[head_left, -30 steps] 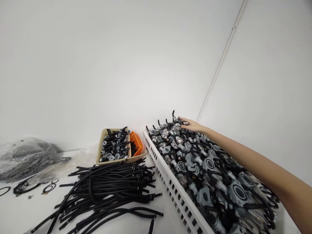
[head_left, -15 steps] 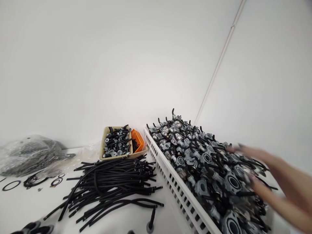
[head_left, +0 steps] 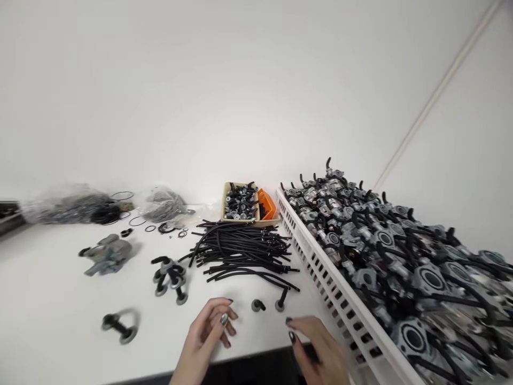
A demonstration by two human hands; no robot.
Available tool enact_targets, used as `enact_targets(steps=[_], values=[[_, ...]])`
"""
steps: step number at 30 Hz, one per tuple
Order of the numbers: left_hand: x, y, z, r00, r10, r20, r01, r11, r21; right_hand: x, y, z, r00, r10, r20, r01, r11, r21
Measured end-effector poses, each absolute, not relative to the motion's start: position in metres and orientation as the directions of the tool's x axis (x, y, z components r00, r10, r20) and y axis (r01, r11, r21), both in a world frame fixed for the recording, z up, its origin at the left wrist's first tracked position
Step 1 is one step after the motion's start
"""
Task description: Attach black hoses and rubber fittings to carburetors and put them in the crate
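Note:
My left hand [head_left: 210, 334] hovers over the front edge of the white table [head_left: 168, 337], fingers curved and apart, with nothing seen in it. To its right, my right hand [head_left: 316, 345] is slightly blurred, its thumb and fingers apart and holding nothing. Just beyond the hands lie a small elbow fitting [head_left: 257, 305] and an upright black fitting with a grey cap [head_left: 281, 300]. A cluster of similar capped fittings [head_left: 170, 275] stands to the left, and a black-and-grey piece [head_left: 119, 327] lies nearer the front. Farther left rests a grey metal part [head_left: 108, 254].
A white slatted crate [head_left: 344, 286] heaped with metal housings [head_left: 433, 278] fills the right side. Black hoses [head_left: 240, 251] lie mid-table, before a cream tray [head_left: 225, 206] of fittings and an orange basket [head_left: 267, 206]. Plastic bags [head_left: 72, 206] and rings [head_left: 137, 221] sit at the back left.
The view has swung left, showing more table. My right hand has left the heap in the crate and is over the table's front edge. My left hand is now in view.

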State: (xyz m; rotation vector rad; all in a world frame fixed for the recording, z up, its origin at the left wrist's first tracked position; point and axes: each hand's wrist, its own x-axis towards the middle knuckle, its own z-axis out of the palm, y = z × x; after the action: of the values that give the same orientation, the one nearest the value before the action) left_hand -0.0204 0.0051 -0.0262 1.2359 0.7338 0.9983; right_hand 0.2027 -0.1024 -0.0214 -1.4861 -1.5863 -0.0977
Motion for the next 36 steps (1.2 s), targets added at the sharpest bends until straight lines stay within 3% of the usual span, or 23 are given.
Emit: enact_targets(steps=[3, 6, 9, 12, 15, 17, 21, 29, 36], values=[[-0.026, -0.008, -0.02, 0.38, 0.92, 0.091, -0.208, -0.011, 0.978, 0.197, -0.069, -0.024, 0.091, 0.727, 0.68, 0.827, 0.326, -0.459], [-0.047, -0.026, -0.01, 0.314, 0.943, 0.111, -0.165, -0.061, 0.984, 0.199, -0.053, -0.033, 0.171, 0.681, 0.712, 0.823, 0.298, -0.483], [-0.085, -0.038, 0.001, 0.054, 0.986, 0.155, -0.086, -0.15, 0.985, 0.205, -0.047, -0.046, 0.313, 0.681, 0.662, 0.788, 0.204, -0.581], [-0.135, -0.034, 0.01, -0.258, 0.93, 0.261, 0.079, -0.249, 0.965, 0.215, -0.044, -0.057, 0.393, 0.73, 0.558, 0.71, 0.145, -0.69], [-0.186, -0.007, 0.015, -0.366, 0.861, 0.355, 0.334, -0.234, 0.913, 0.227, -0.04, -0.068, 0.427, 0.781, 0.456, 0.604, 0.129, -0.786], [-0.213, 0.022, 0.015, -0.339, 0.897, 0.284, 0.606, -0.023, 0.795, 0.236, -0.038, -0.074, 0.437, 0.813, 0.386, 0.554, 0.095, -0.827], [-0.241, 0.089, 0.007, -0.325, 0.929, 0.176, 0.762, 0.147, 0.631, 0.242, -0.036, -0.079, 0.427, 0.845, 0.321, 0.523, 0.059, -0.851], [-0.233, 0.154, 0.007, -0.209, 0.975, 0.075, 0.925, 0.173, 0.338, 0.225, -0.041, -0.063, 0.431, 0.869, 0.242, 0.513, -0.016, -0.858], [-0.239, 0.129, 0.048, -0.178, 0.965, 0.193, 0.963, 0.13, 0.237, 0.223, -0.04, -0.06, 0.412, 0.878, 0.244, 0.48, 0.019, -0.877]])
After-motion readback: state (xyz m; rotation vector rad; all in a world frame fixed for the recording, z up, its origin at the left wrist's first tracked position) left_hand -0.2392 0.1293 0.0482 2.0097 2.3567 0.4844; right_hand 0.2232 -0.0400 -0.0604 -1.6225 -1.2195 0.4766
